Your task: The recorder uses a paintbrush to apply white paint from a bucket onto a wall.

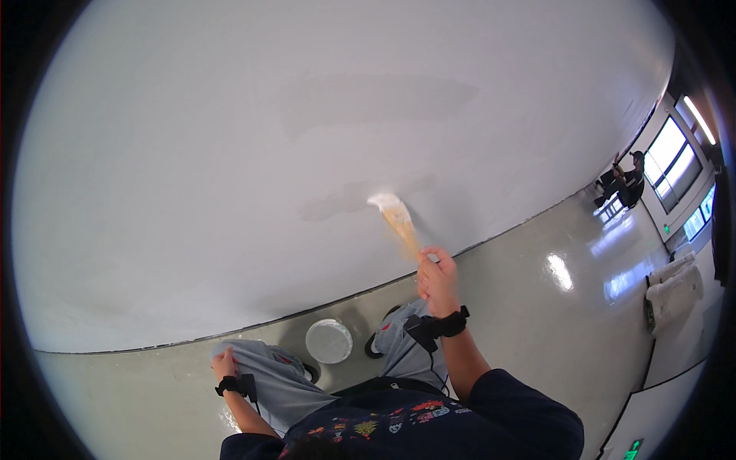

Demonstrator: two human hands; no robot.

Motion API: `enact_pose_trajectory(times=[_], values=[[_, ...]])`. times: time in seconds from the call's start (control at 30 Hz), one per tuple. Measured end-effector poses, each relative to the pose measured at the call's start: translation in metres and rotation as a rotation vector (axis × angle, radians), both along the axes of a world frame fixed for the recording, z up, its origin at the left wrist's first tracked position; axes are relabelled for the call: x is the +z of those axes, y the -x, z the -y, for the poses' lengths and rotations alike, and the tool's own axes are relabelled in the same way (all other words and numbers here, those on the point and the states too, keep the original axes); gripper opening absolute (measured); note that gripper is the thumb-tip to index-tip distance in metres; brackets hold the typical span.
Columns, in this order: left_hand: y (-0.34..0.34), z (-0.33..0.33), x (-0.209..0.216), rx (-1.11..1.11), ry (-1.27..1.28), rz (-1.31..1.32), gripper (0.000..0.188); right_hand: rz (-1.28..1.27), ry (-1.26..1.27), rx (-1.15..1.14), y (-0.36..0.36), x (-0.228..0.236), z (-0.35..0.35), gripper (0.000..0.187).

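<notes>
My right hand (438, 280) is closed round the handle end of a paintbrush (399, 222) with a light wooden handle. The white-coated bristles touch the pale wall (192, 153), at the right part of a darker, damp-looking streak (341, 201); motion slightly blurs the brush. My left hand (224, 363) rests on my left knee, its fingers loosely laid there and holding nothing I can see. Between my feet on the floor stands a round white bucket (329, 341) with whitish contents.
Higher on the wall is a wider grey, damp-looking band (376, 100). The shiny floor (529, 307) meets the wall along a dark curved line. Far right, a person (630, 182) sits near a window. Closer at right stands a pale wrapped bulky object (675, 295).
</notes>
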State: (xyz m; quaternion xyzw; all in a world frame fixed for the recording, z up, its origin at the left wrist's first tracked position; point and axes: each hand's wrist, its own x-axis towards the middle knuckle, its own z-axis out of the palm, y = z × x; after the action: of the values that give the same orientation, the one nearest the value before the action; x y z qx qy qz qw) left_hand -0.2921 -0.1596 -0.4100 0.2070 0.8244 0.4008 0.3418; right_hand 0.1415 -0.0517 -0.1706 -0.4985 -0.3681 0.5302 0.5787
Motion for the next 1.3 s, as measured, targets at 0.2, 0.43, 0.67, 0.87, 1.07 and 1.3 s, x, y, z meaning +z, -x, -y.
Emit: enact_pose_trajectory(times=[0.2,0.43,0.67,0.87,1.07,1.3], values=[[-0.005,0.001,0.007,-0.016,-0.022,0.009,0.041,-0.058,-0.279,-0.019,0.014,0.05,-0.001,0.005],[-0.001,0.0,0.001,-0.015,0.005,-0.041,0.04,-0.036,-0.029,0.044,0.022,-0.034,0.007,0.008],[-0.002,0.001,0.007,-0.044,0.011,-0.009,0.041,-0.032,-0.168,-0.102,0.019,0.004,0.004,0.013],[-0.005,0.001,0.009,-0.047,0.019,-0.063,0.041,0.453,-0.391,-0.423,0.015,-0.01,-0.008,0.018],[-0.006,0.001,0.013,-0.049,0.066,-0.045,0.04,0.741,-0.406,-0.213,0.073,-0.019,0.021,0.017],[0.001,0.004,0.001,-0.039,0.029,-0.071,0.041,0.714,-0.335,-0.132,0.057,-0.023,0.012,0.015]])
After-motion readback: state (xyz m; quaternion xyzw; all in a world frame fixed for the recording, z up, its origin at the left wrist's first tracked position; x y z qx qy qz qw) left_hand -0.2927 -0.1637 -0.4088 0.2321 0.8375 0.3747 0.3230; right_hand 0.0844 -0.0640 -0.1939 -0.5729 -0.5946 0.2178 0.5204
